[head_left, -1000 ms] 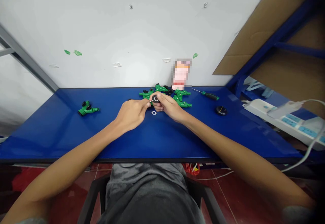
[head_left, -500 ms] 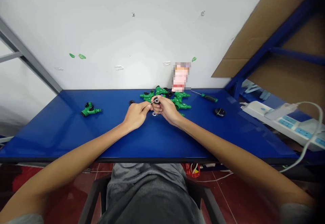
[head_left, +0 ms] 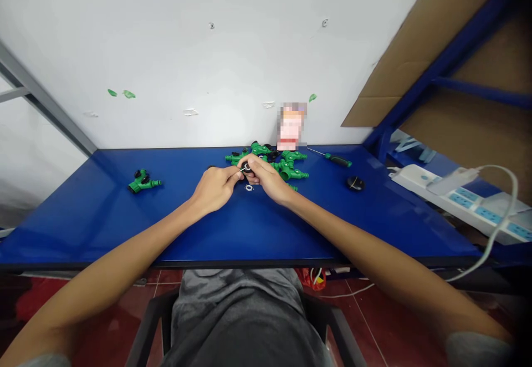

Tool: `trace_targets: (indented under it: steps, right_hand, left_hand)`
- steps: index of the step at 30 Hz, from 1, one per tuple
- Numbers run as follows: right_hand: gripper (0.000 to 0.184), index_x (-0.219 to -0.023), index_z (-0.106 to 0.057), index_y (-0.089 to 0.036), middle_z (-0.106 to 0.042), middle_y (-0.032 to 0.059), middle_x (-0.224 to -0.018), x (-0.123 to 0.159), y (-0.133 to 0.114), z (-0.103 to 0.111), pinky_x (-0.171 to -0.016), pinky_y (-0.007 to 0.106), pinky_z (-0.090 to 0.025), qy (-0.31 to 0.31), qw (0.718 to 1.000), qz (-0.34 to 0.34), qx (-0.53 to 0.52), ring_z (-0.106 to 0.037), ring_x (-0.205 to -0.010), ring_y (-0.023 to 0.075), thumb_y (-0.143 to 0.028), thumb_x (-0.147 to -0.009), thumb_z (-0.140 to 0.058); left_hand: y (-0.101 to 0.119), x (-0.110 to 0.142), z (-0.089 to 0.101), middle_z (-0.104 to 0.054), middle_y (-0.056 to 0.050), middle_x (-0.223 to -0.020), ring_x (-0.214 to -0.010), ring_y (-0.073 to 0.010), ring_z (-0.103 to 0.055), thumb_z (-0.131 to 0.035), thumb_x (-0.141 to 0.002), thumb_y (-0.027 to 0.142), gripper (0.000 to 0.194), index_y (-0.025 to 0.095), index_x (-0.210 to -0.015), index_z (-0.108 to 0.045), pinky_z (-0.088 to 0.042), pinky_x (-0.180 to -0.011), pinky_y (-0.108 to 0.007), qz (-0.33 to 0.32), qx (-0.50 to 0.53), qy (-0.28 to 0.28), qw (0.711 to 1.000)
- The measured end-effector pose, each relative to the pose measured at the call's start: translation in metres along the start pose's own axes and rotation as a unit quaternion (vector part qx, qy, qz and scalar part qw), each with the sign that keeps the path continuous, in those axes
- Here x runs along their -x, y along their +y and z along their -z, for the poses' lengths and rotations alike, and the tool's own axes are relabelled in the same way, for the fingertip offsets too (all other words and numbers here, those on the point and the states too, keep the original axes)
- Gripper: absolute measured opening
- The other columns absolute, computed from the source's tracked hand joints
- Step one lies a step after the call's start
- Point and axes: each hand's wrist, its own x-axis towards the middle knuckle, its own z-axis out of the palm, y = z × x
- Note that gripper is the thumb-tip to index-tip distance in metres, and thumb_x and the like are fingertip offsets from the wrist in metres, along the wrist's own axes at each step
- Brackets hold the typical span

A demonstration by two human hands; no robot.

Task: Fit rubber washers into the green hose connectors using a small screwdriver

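My left hand (head_left: 213, 188) is closed, pinching a thin metal pick (head_left: 243, 169); its grip end is hidden inside the fingers. The pick's tip reaches a small round black cap (head_left: 246, 166) with a pale ring in its opening. Fingers of my right hand (head_left: 269, 179) wrap round this cap from the right and behind. Below the hands, a small white ring (head_left: 249, 188) lies on the blue table (head_left: 249, 228). Behind and beside my right hand are several green hose connectors (head_left: 294, 173), partly covered. One more green Y-shaped connector (head_left: 143, 182) with black parts lies at the left.
A green-and-black-handled screwdriver (head_left: 338, 160) lies at the back right. Nearer sits a round black object (head_left: 355, 183). A white power strip (head_left: 469, 198) with a cable is beyond the table's right side. A blurred-out upright item (head_left: 290, 128) leans on the wall.
Both hands have shifted slightly left together with the black cap and pick. The white ring on the table shows more fully. The whole view has also moved a little.
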Motion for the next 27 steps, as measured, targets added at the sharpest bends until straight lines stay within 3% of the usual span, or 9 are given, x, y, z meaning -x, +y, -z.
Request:
trace_targets:
  steps: [10,19,27]
  right_hand:
    - [0.055,-0.096,-0.058,-0.023,-0.034,-0.0059,-0.071,-0.001,-0.003,-0.001,-0.057,0.029,-0.021,0.036,0.999,0.001,-0.008,-0.028,-0.059,0.0131,-0.079,-0.097,-0.061]
    - [0.051,-0.091,-0.057,-0.024,-0.031,-0.0057,-0.072,0.003,-0.007,-0.006,-0.057,0.028,-0.023,0.028,0.998,-0.020,-0.061,-0.025,-0.060,0.0128,-0.074,-0.095,-0.067]
    - [0.051,-0.092,-0.063,-0.022,-0.028,-0.0066,-0.069,0.006,-0.005,-0.017,-0.057,0.027,-0.024,0.066,0.991,-0.036,-0.112,-0.027,-0.059,0.0126,-0.073,-0.094,-0.070]
  left_hand:
    - [0.003,0.001,0.003,-0.074,-0.005,-0.079,-0.075,-0.0237,-0.067,-0.044,-0.108,0.037,0.037,0.022,-0.091,-0.073,-0.038,-0.075,-0.033,0.004,-0.003,0.001,1.000]
    - [0.006,0.003,0.003,-0.070,-0.004,-0.073,-0.070,-0.0223,-0.062,-0.046,-0.108,0.034,0.037,0.022,-0.082,-0.068,-0.035,-0.071,-0.031,-0.019,-0.001,0.016,1.000]
    - [0.010,0.005,-0.001,-0.067,-0.001,-0.071,-0.066,-0.0182,-0.057,-0.048,-0.105,0.031,0.034,0.020,-0.078,-0.066,-0.034,-0.069,-0.030,0.000,0.053,0.023,0.998]
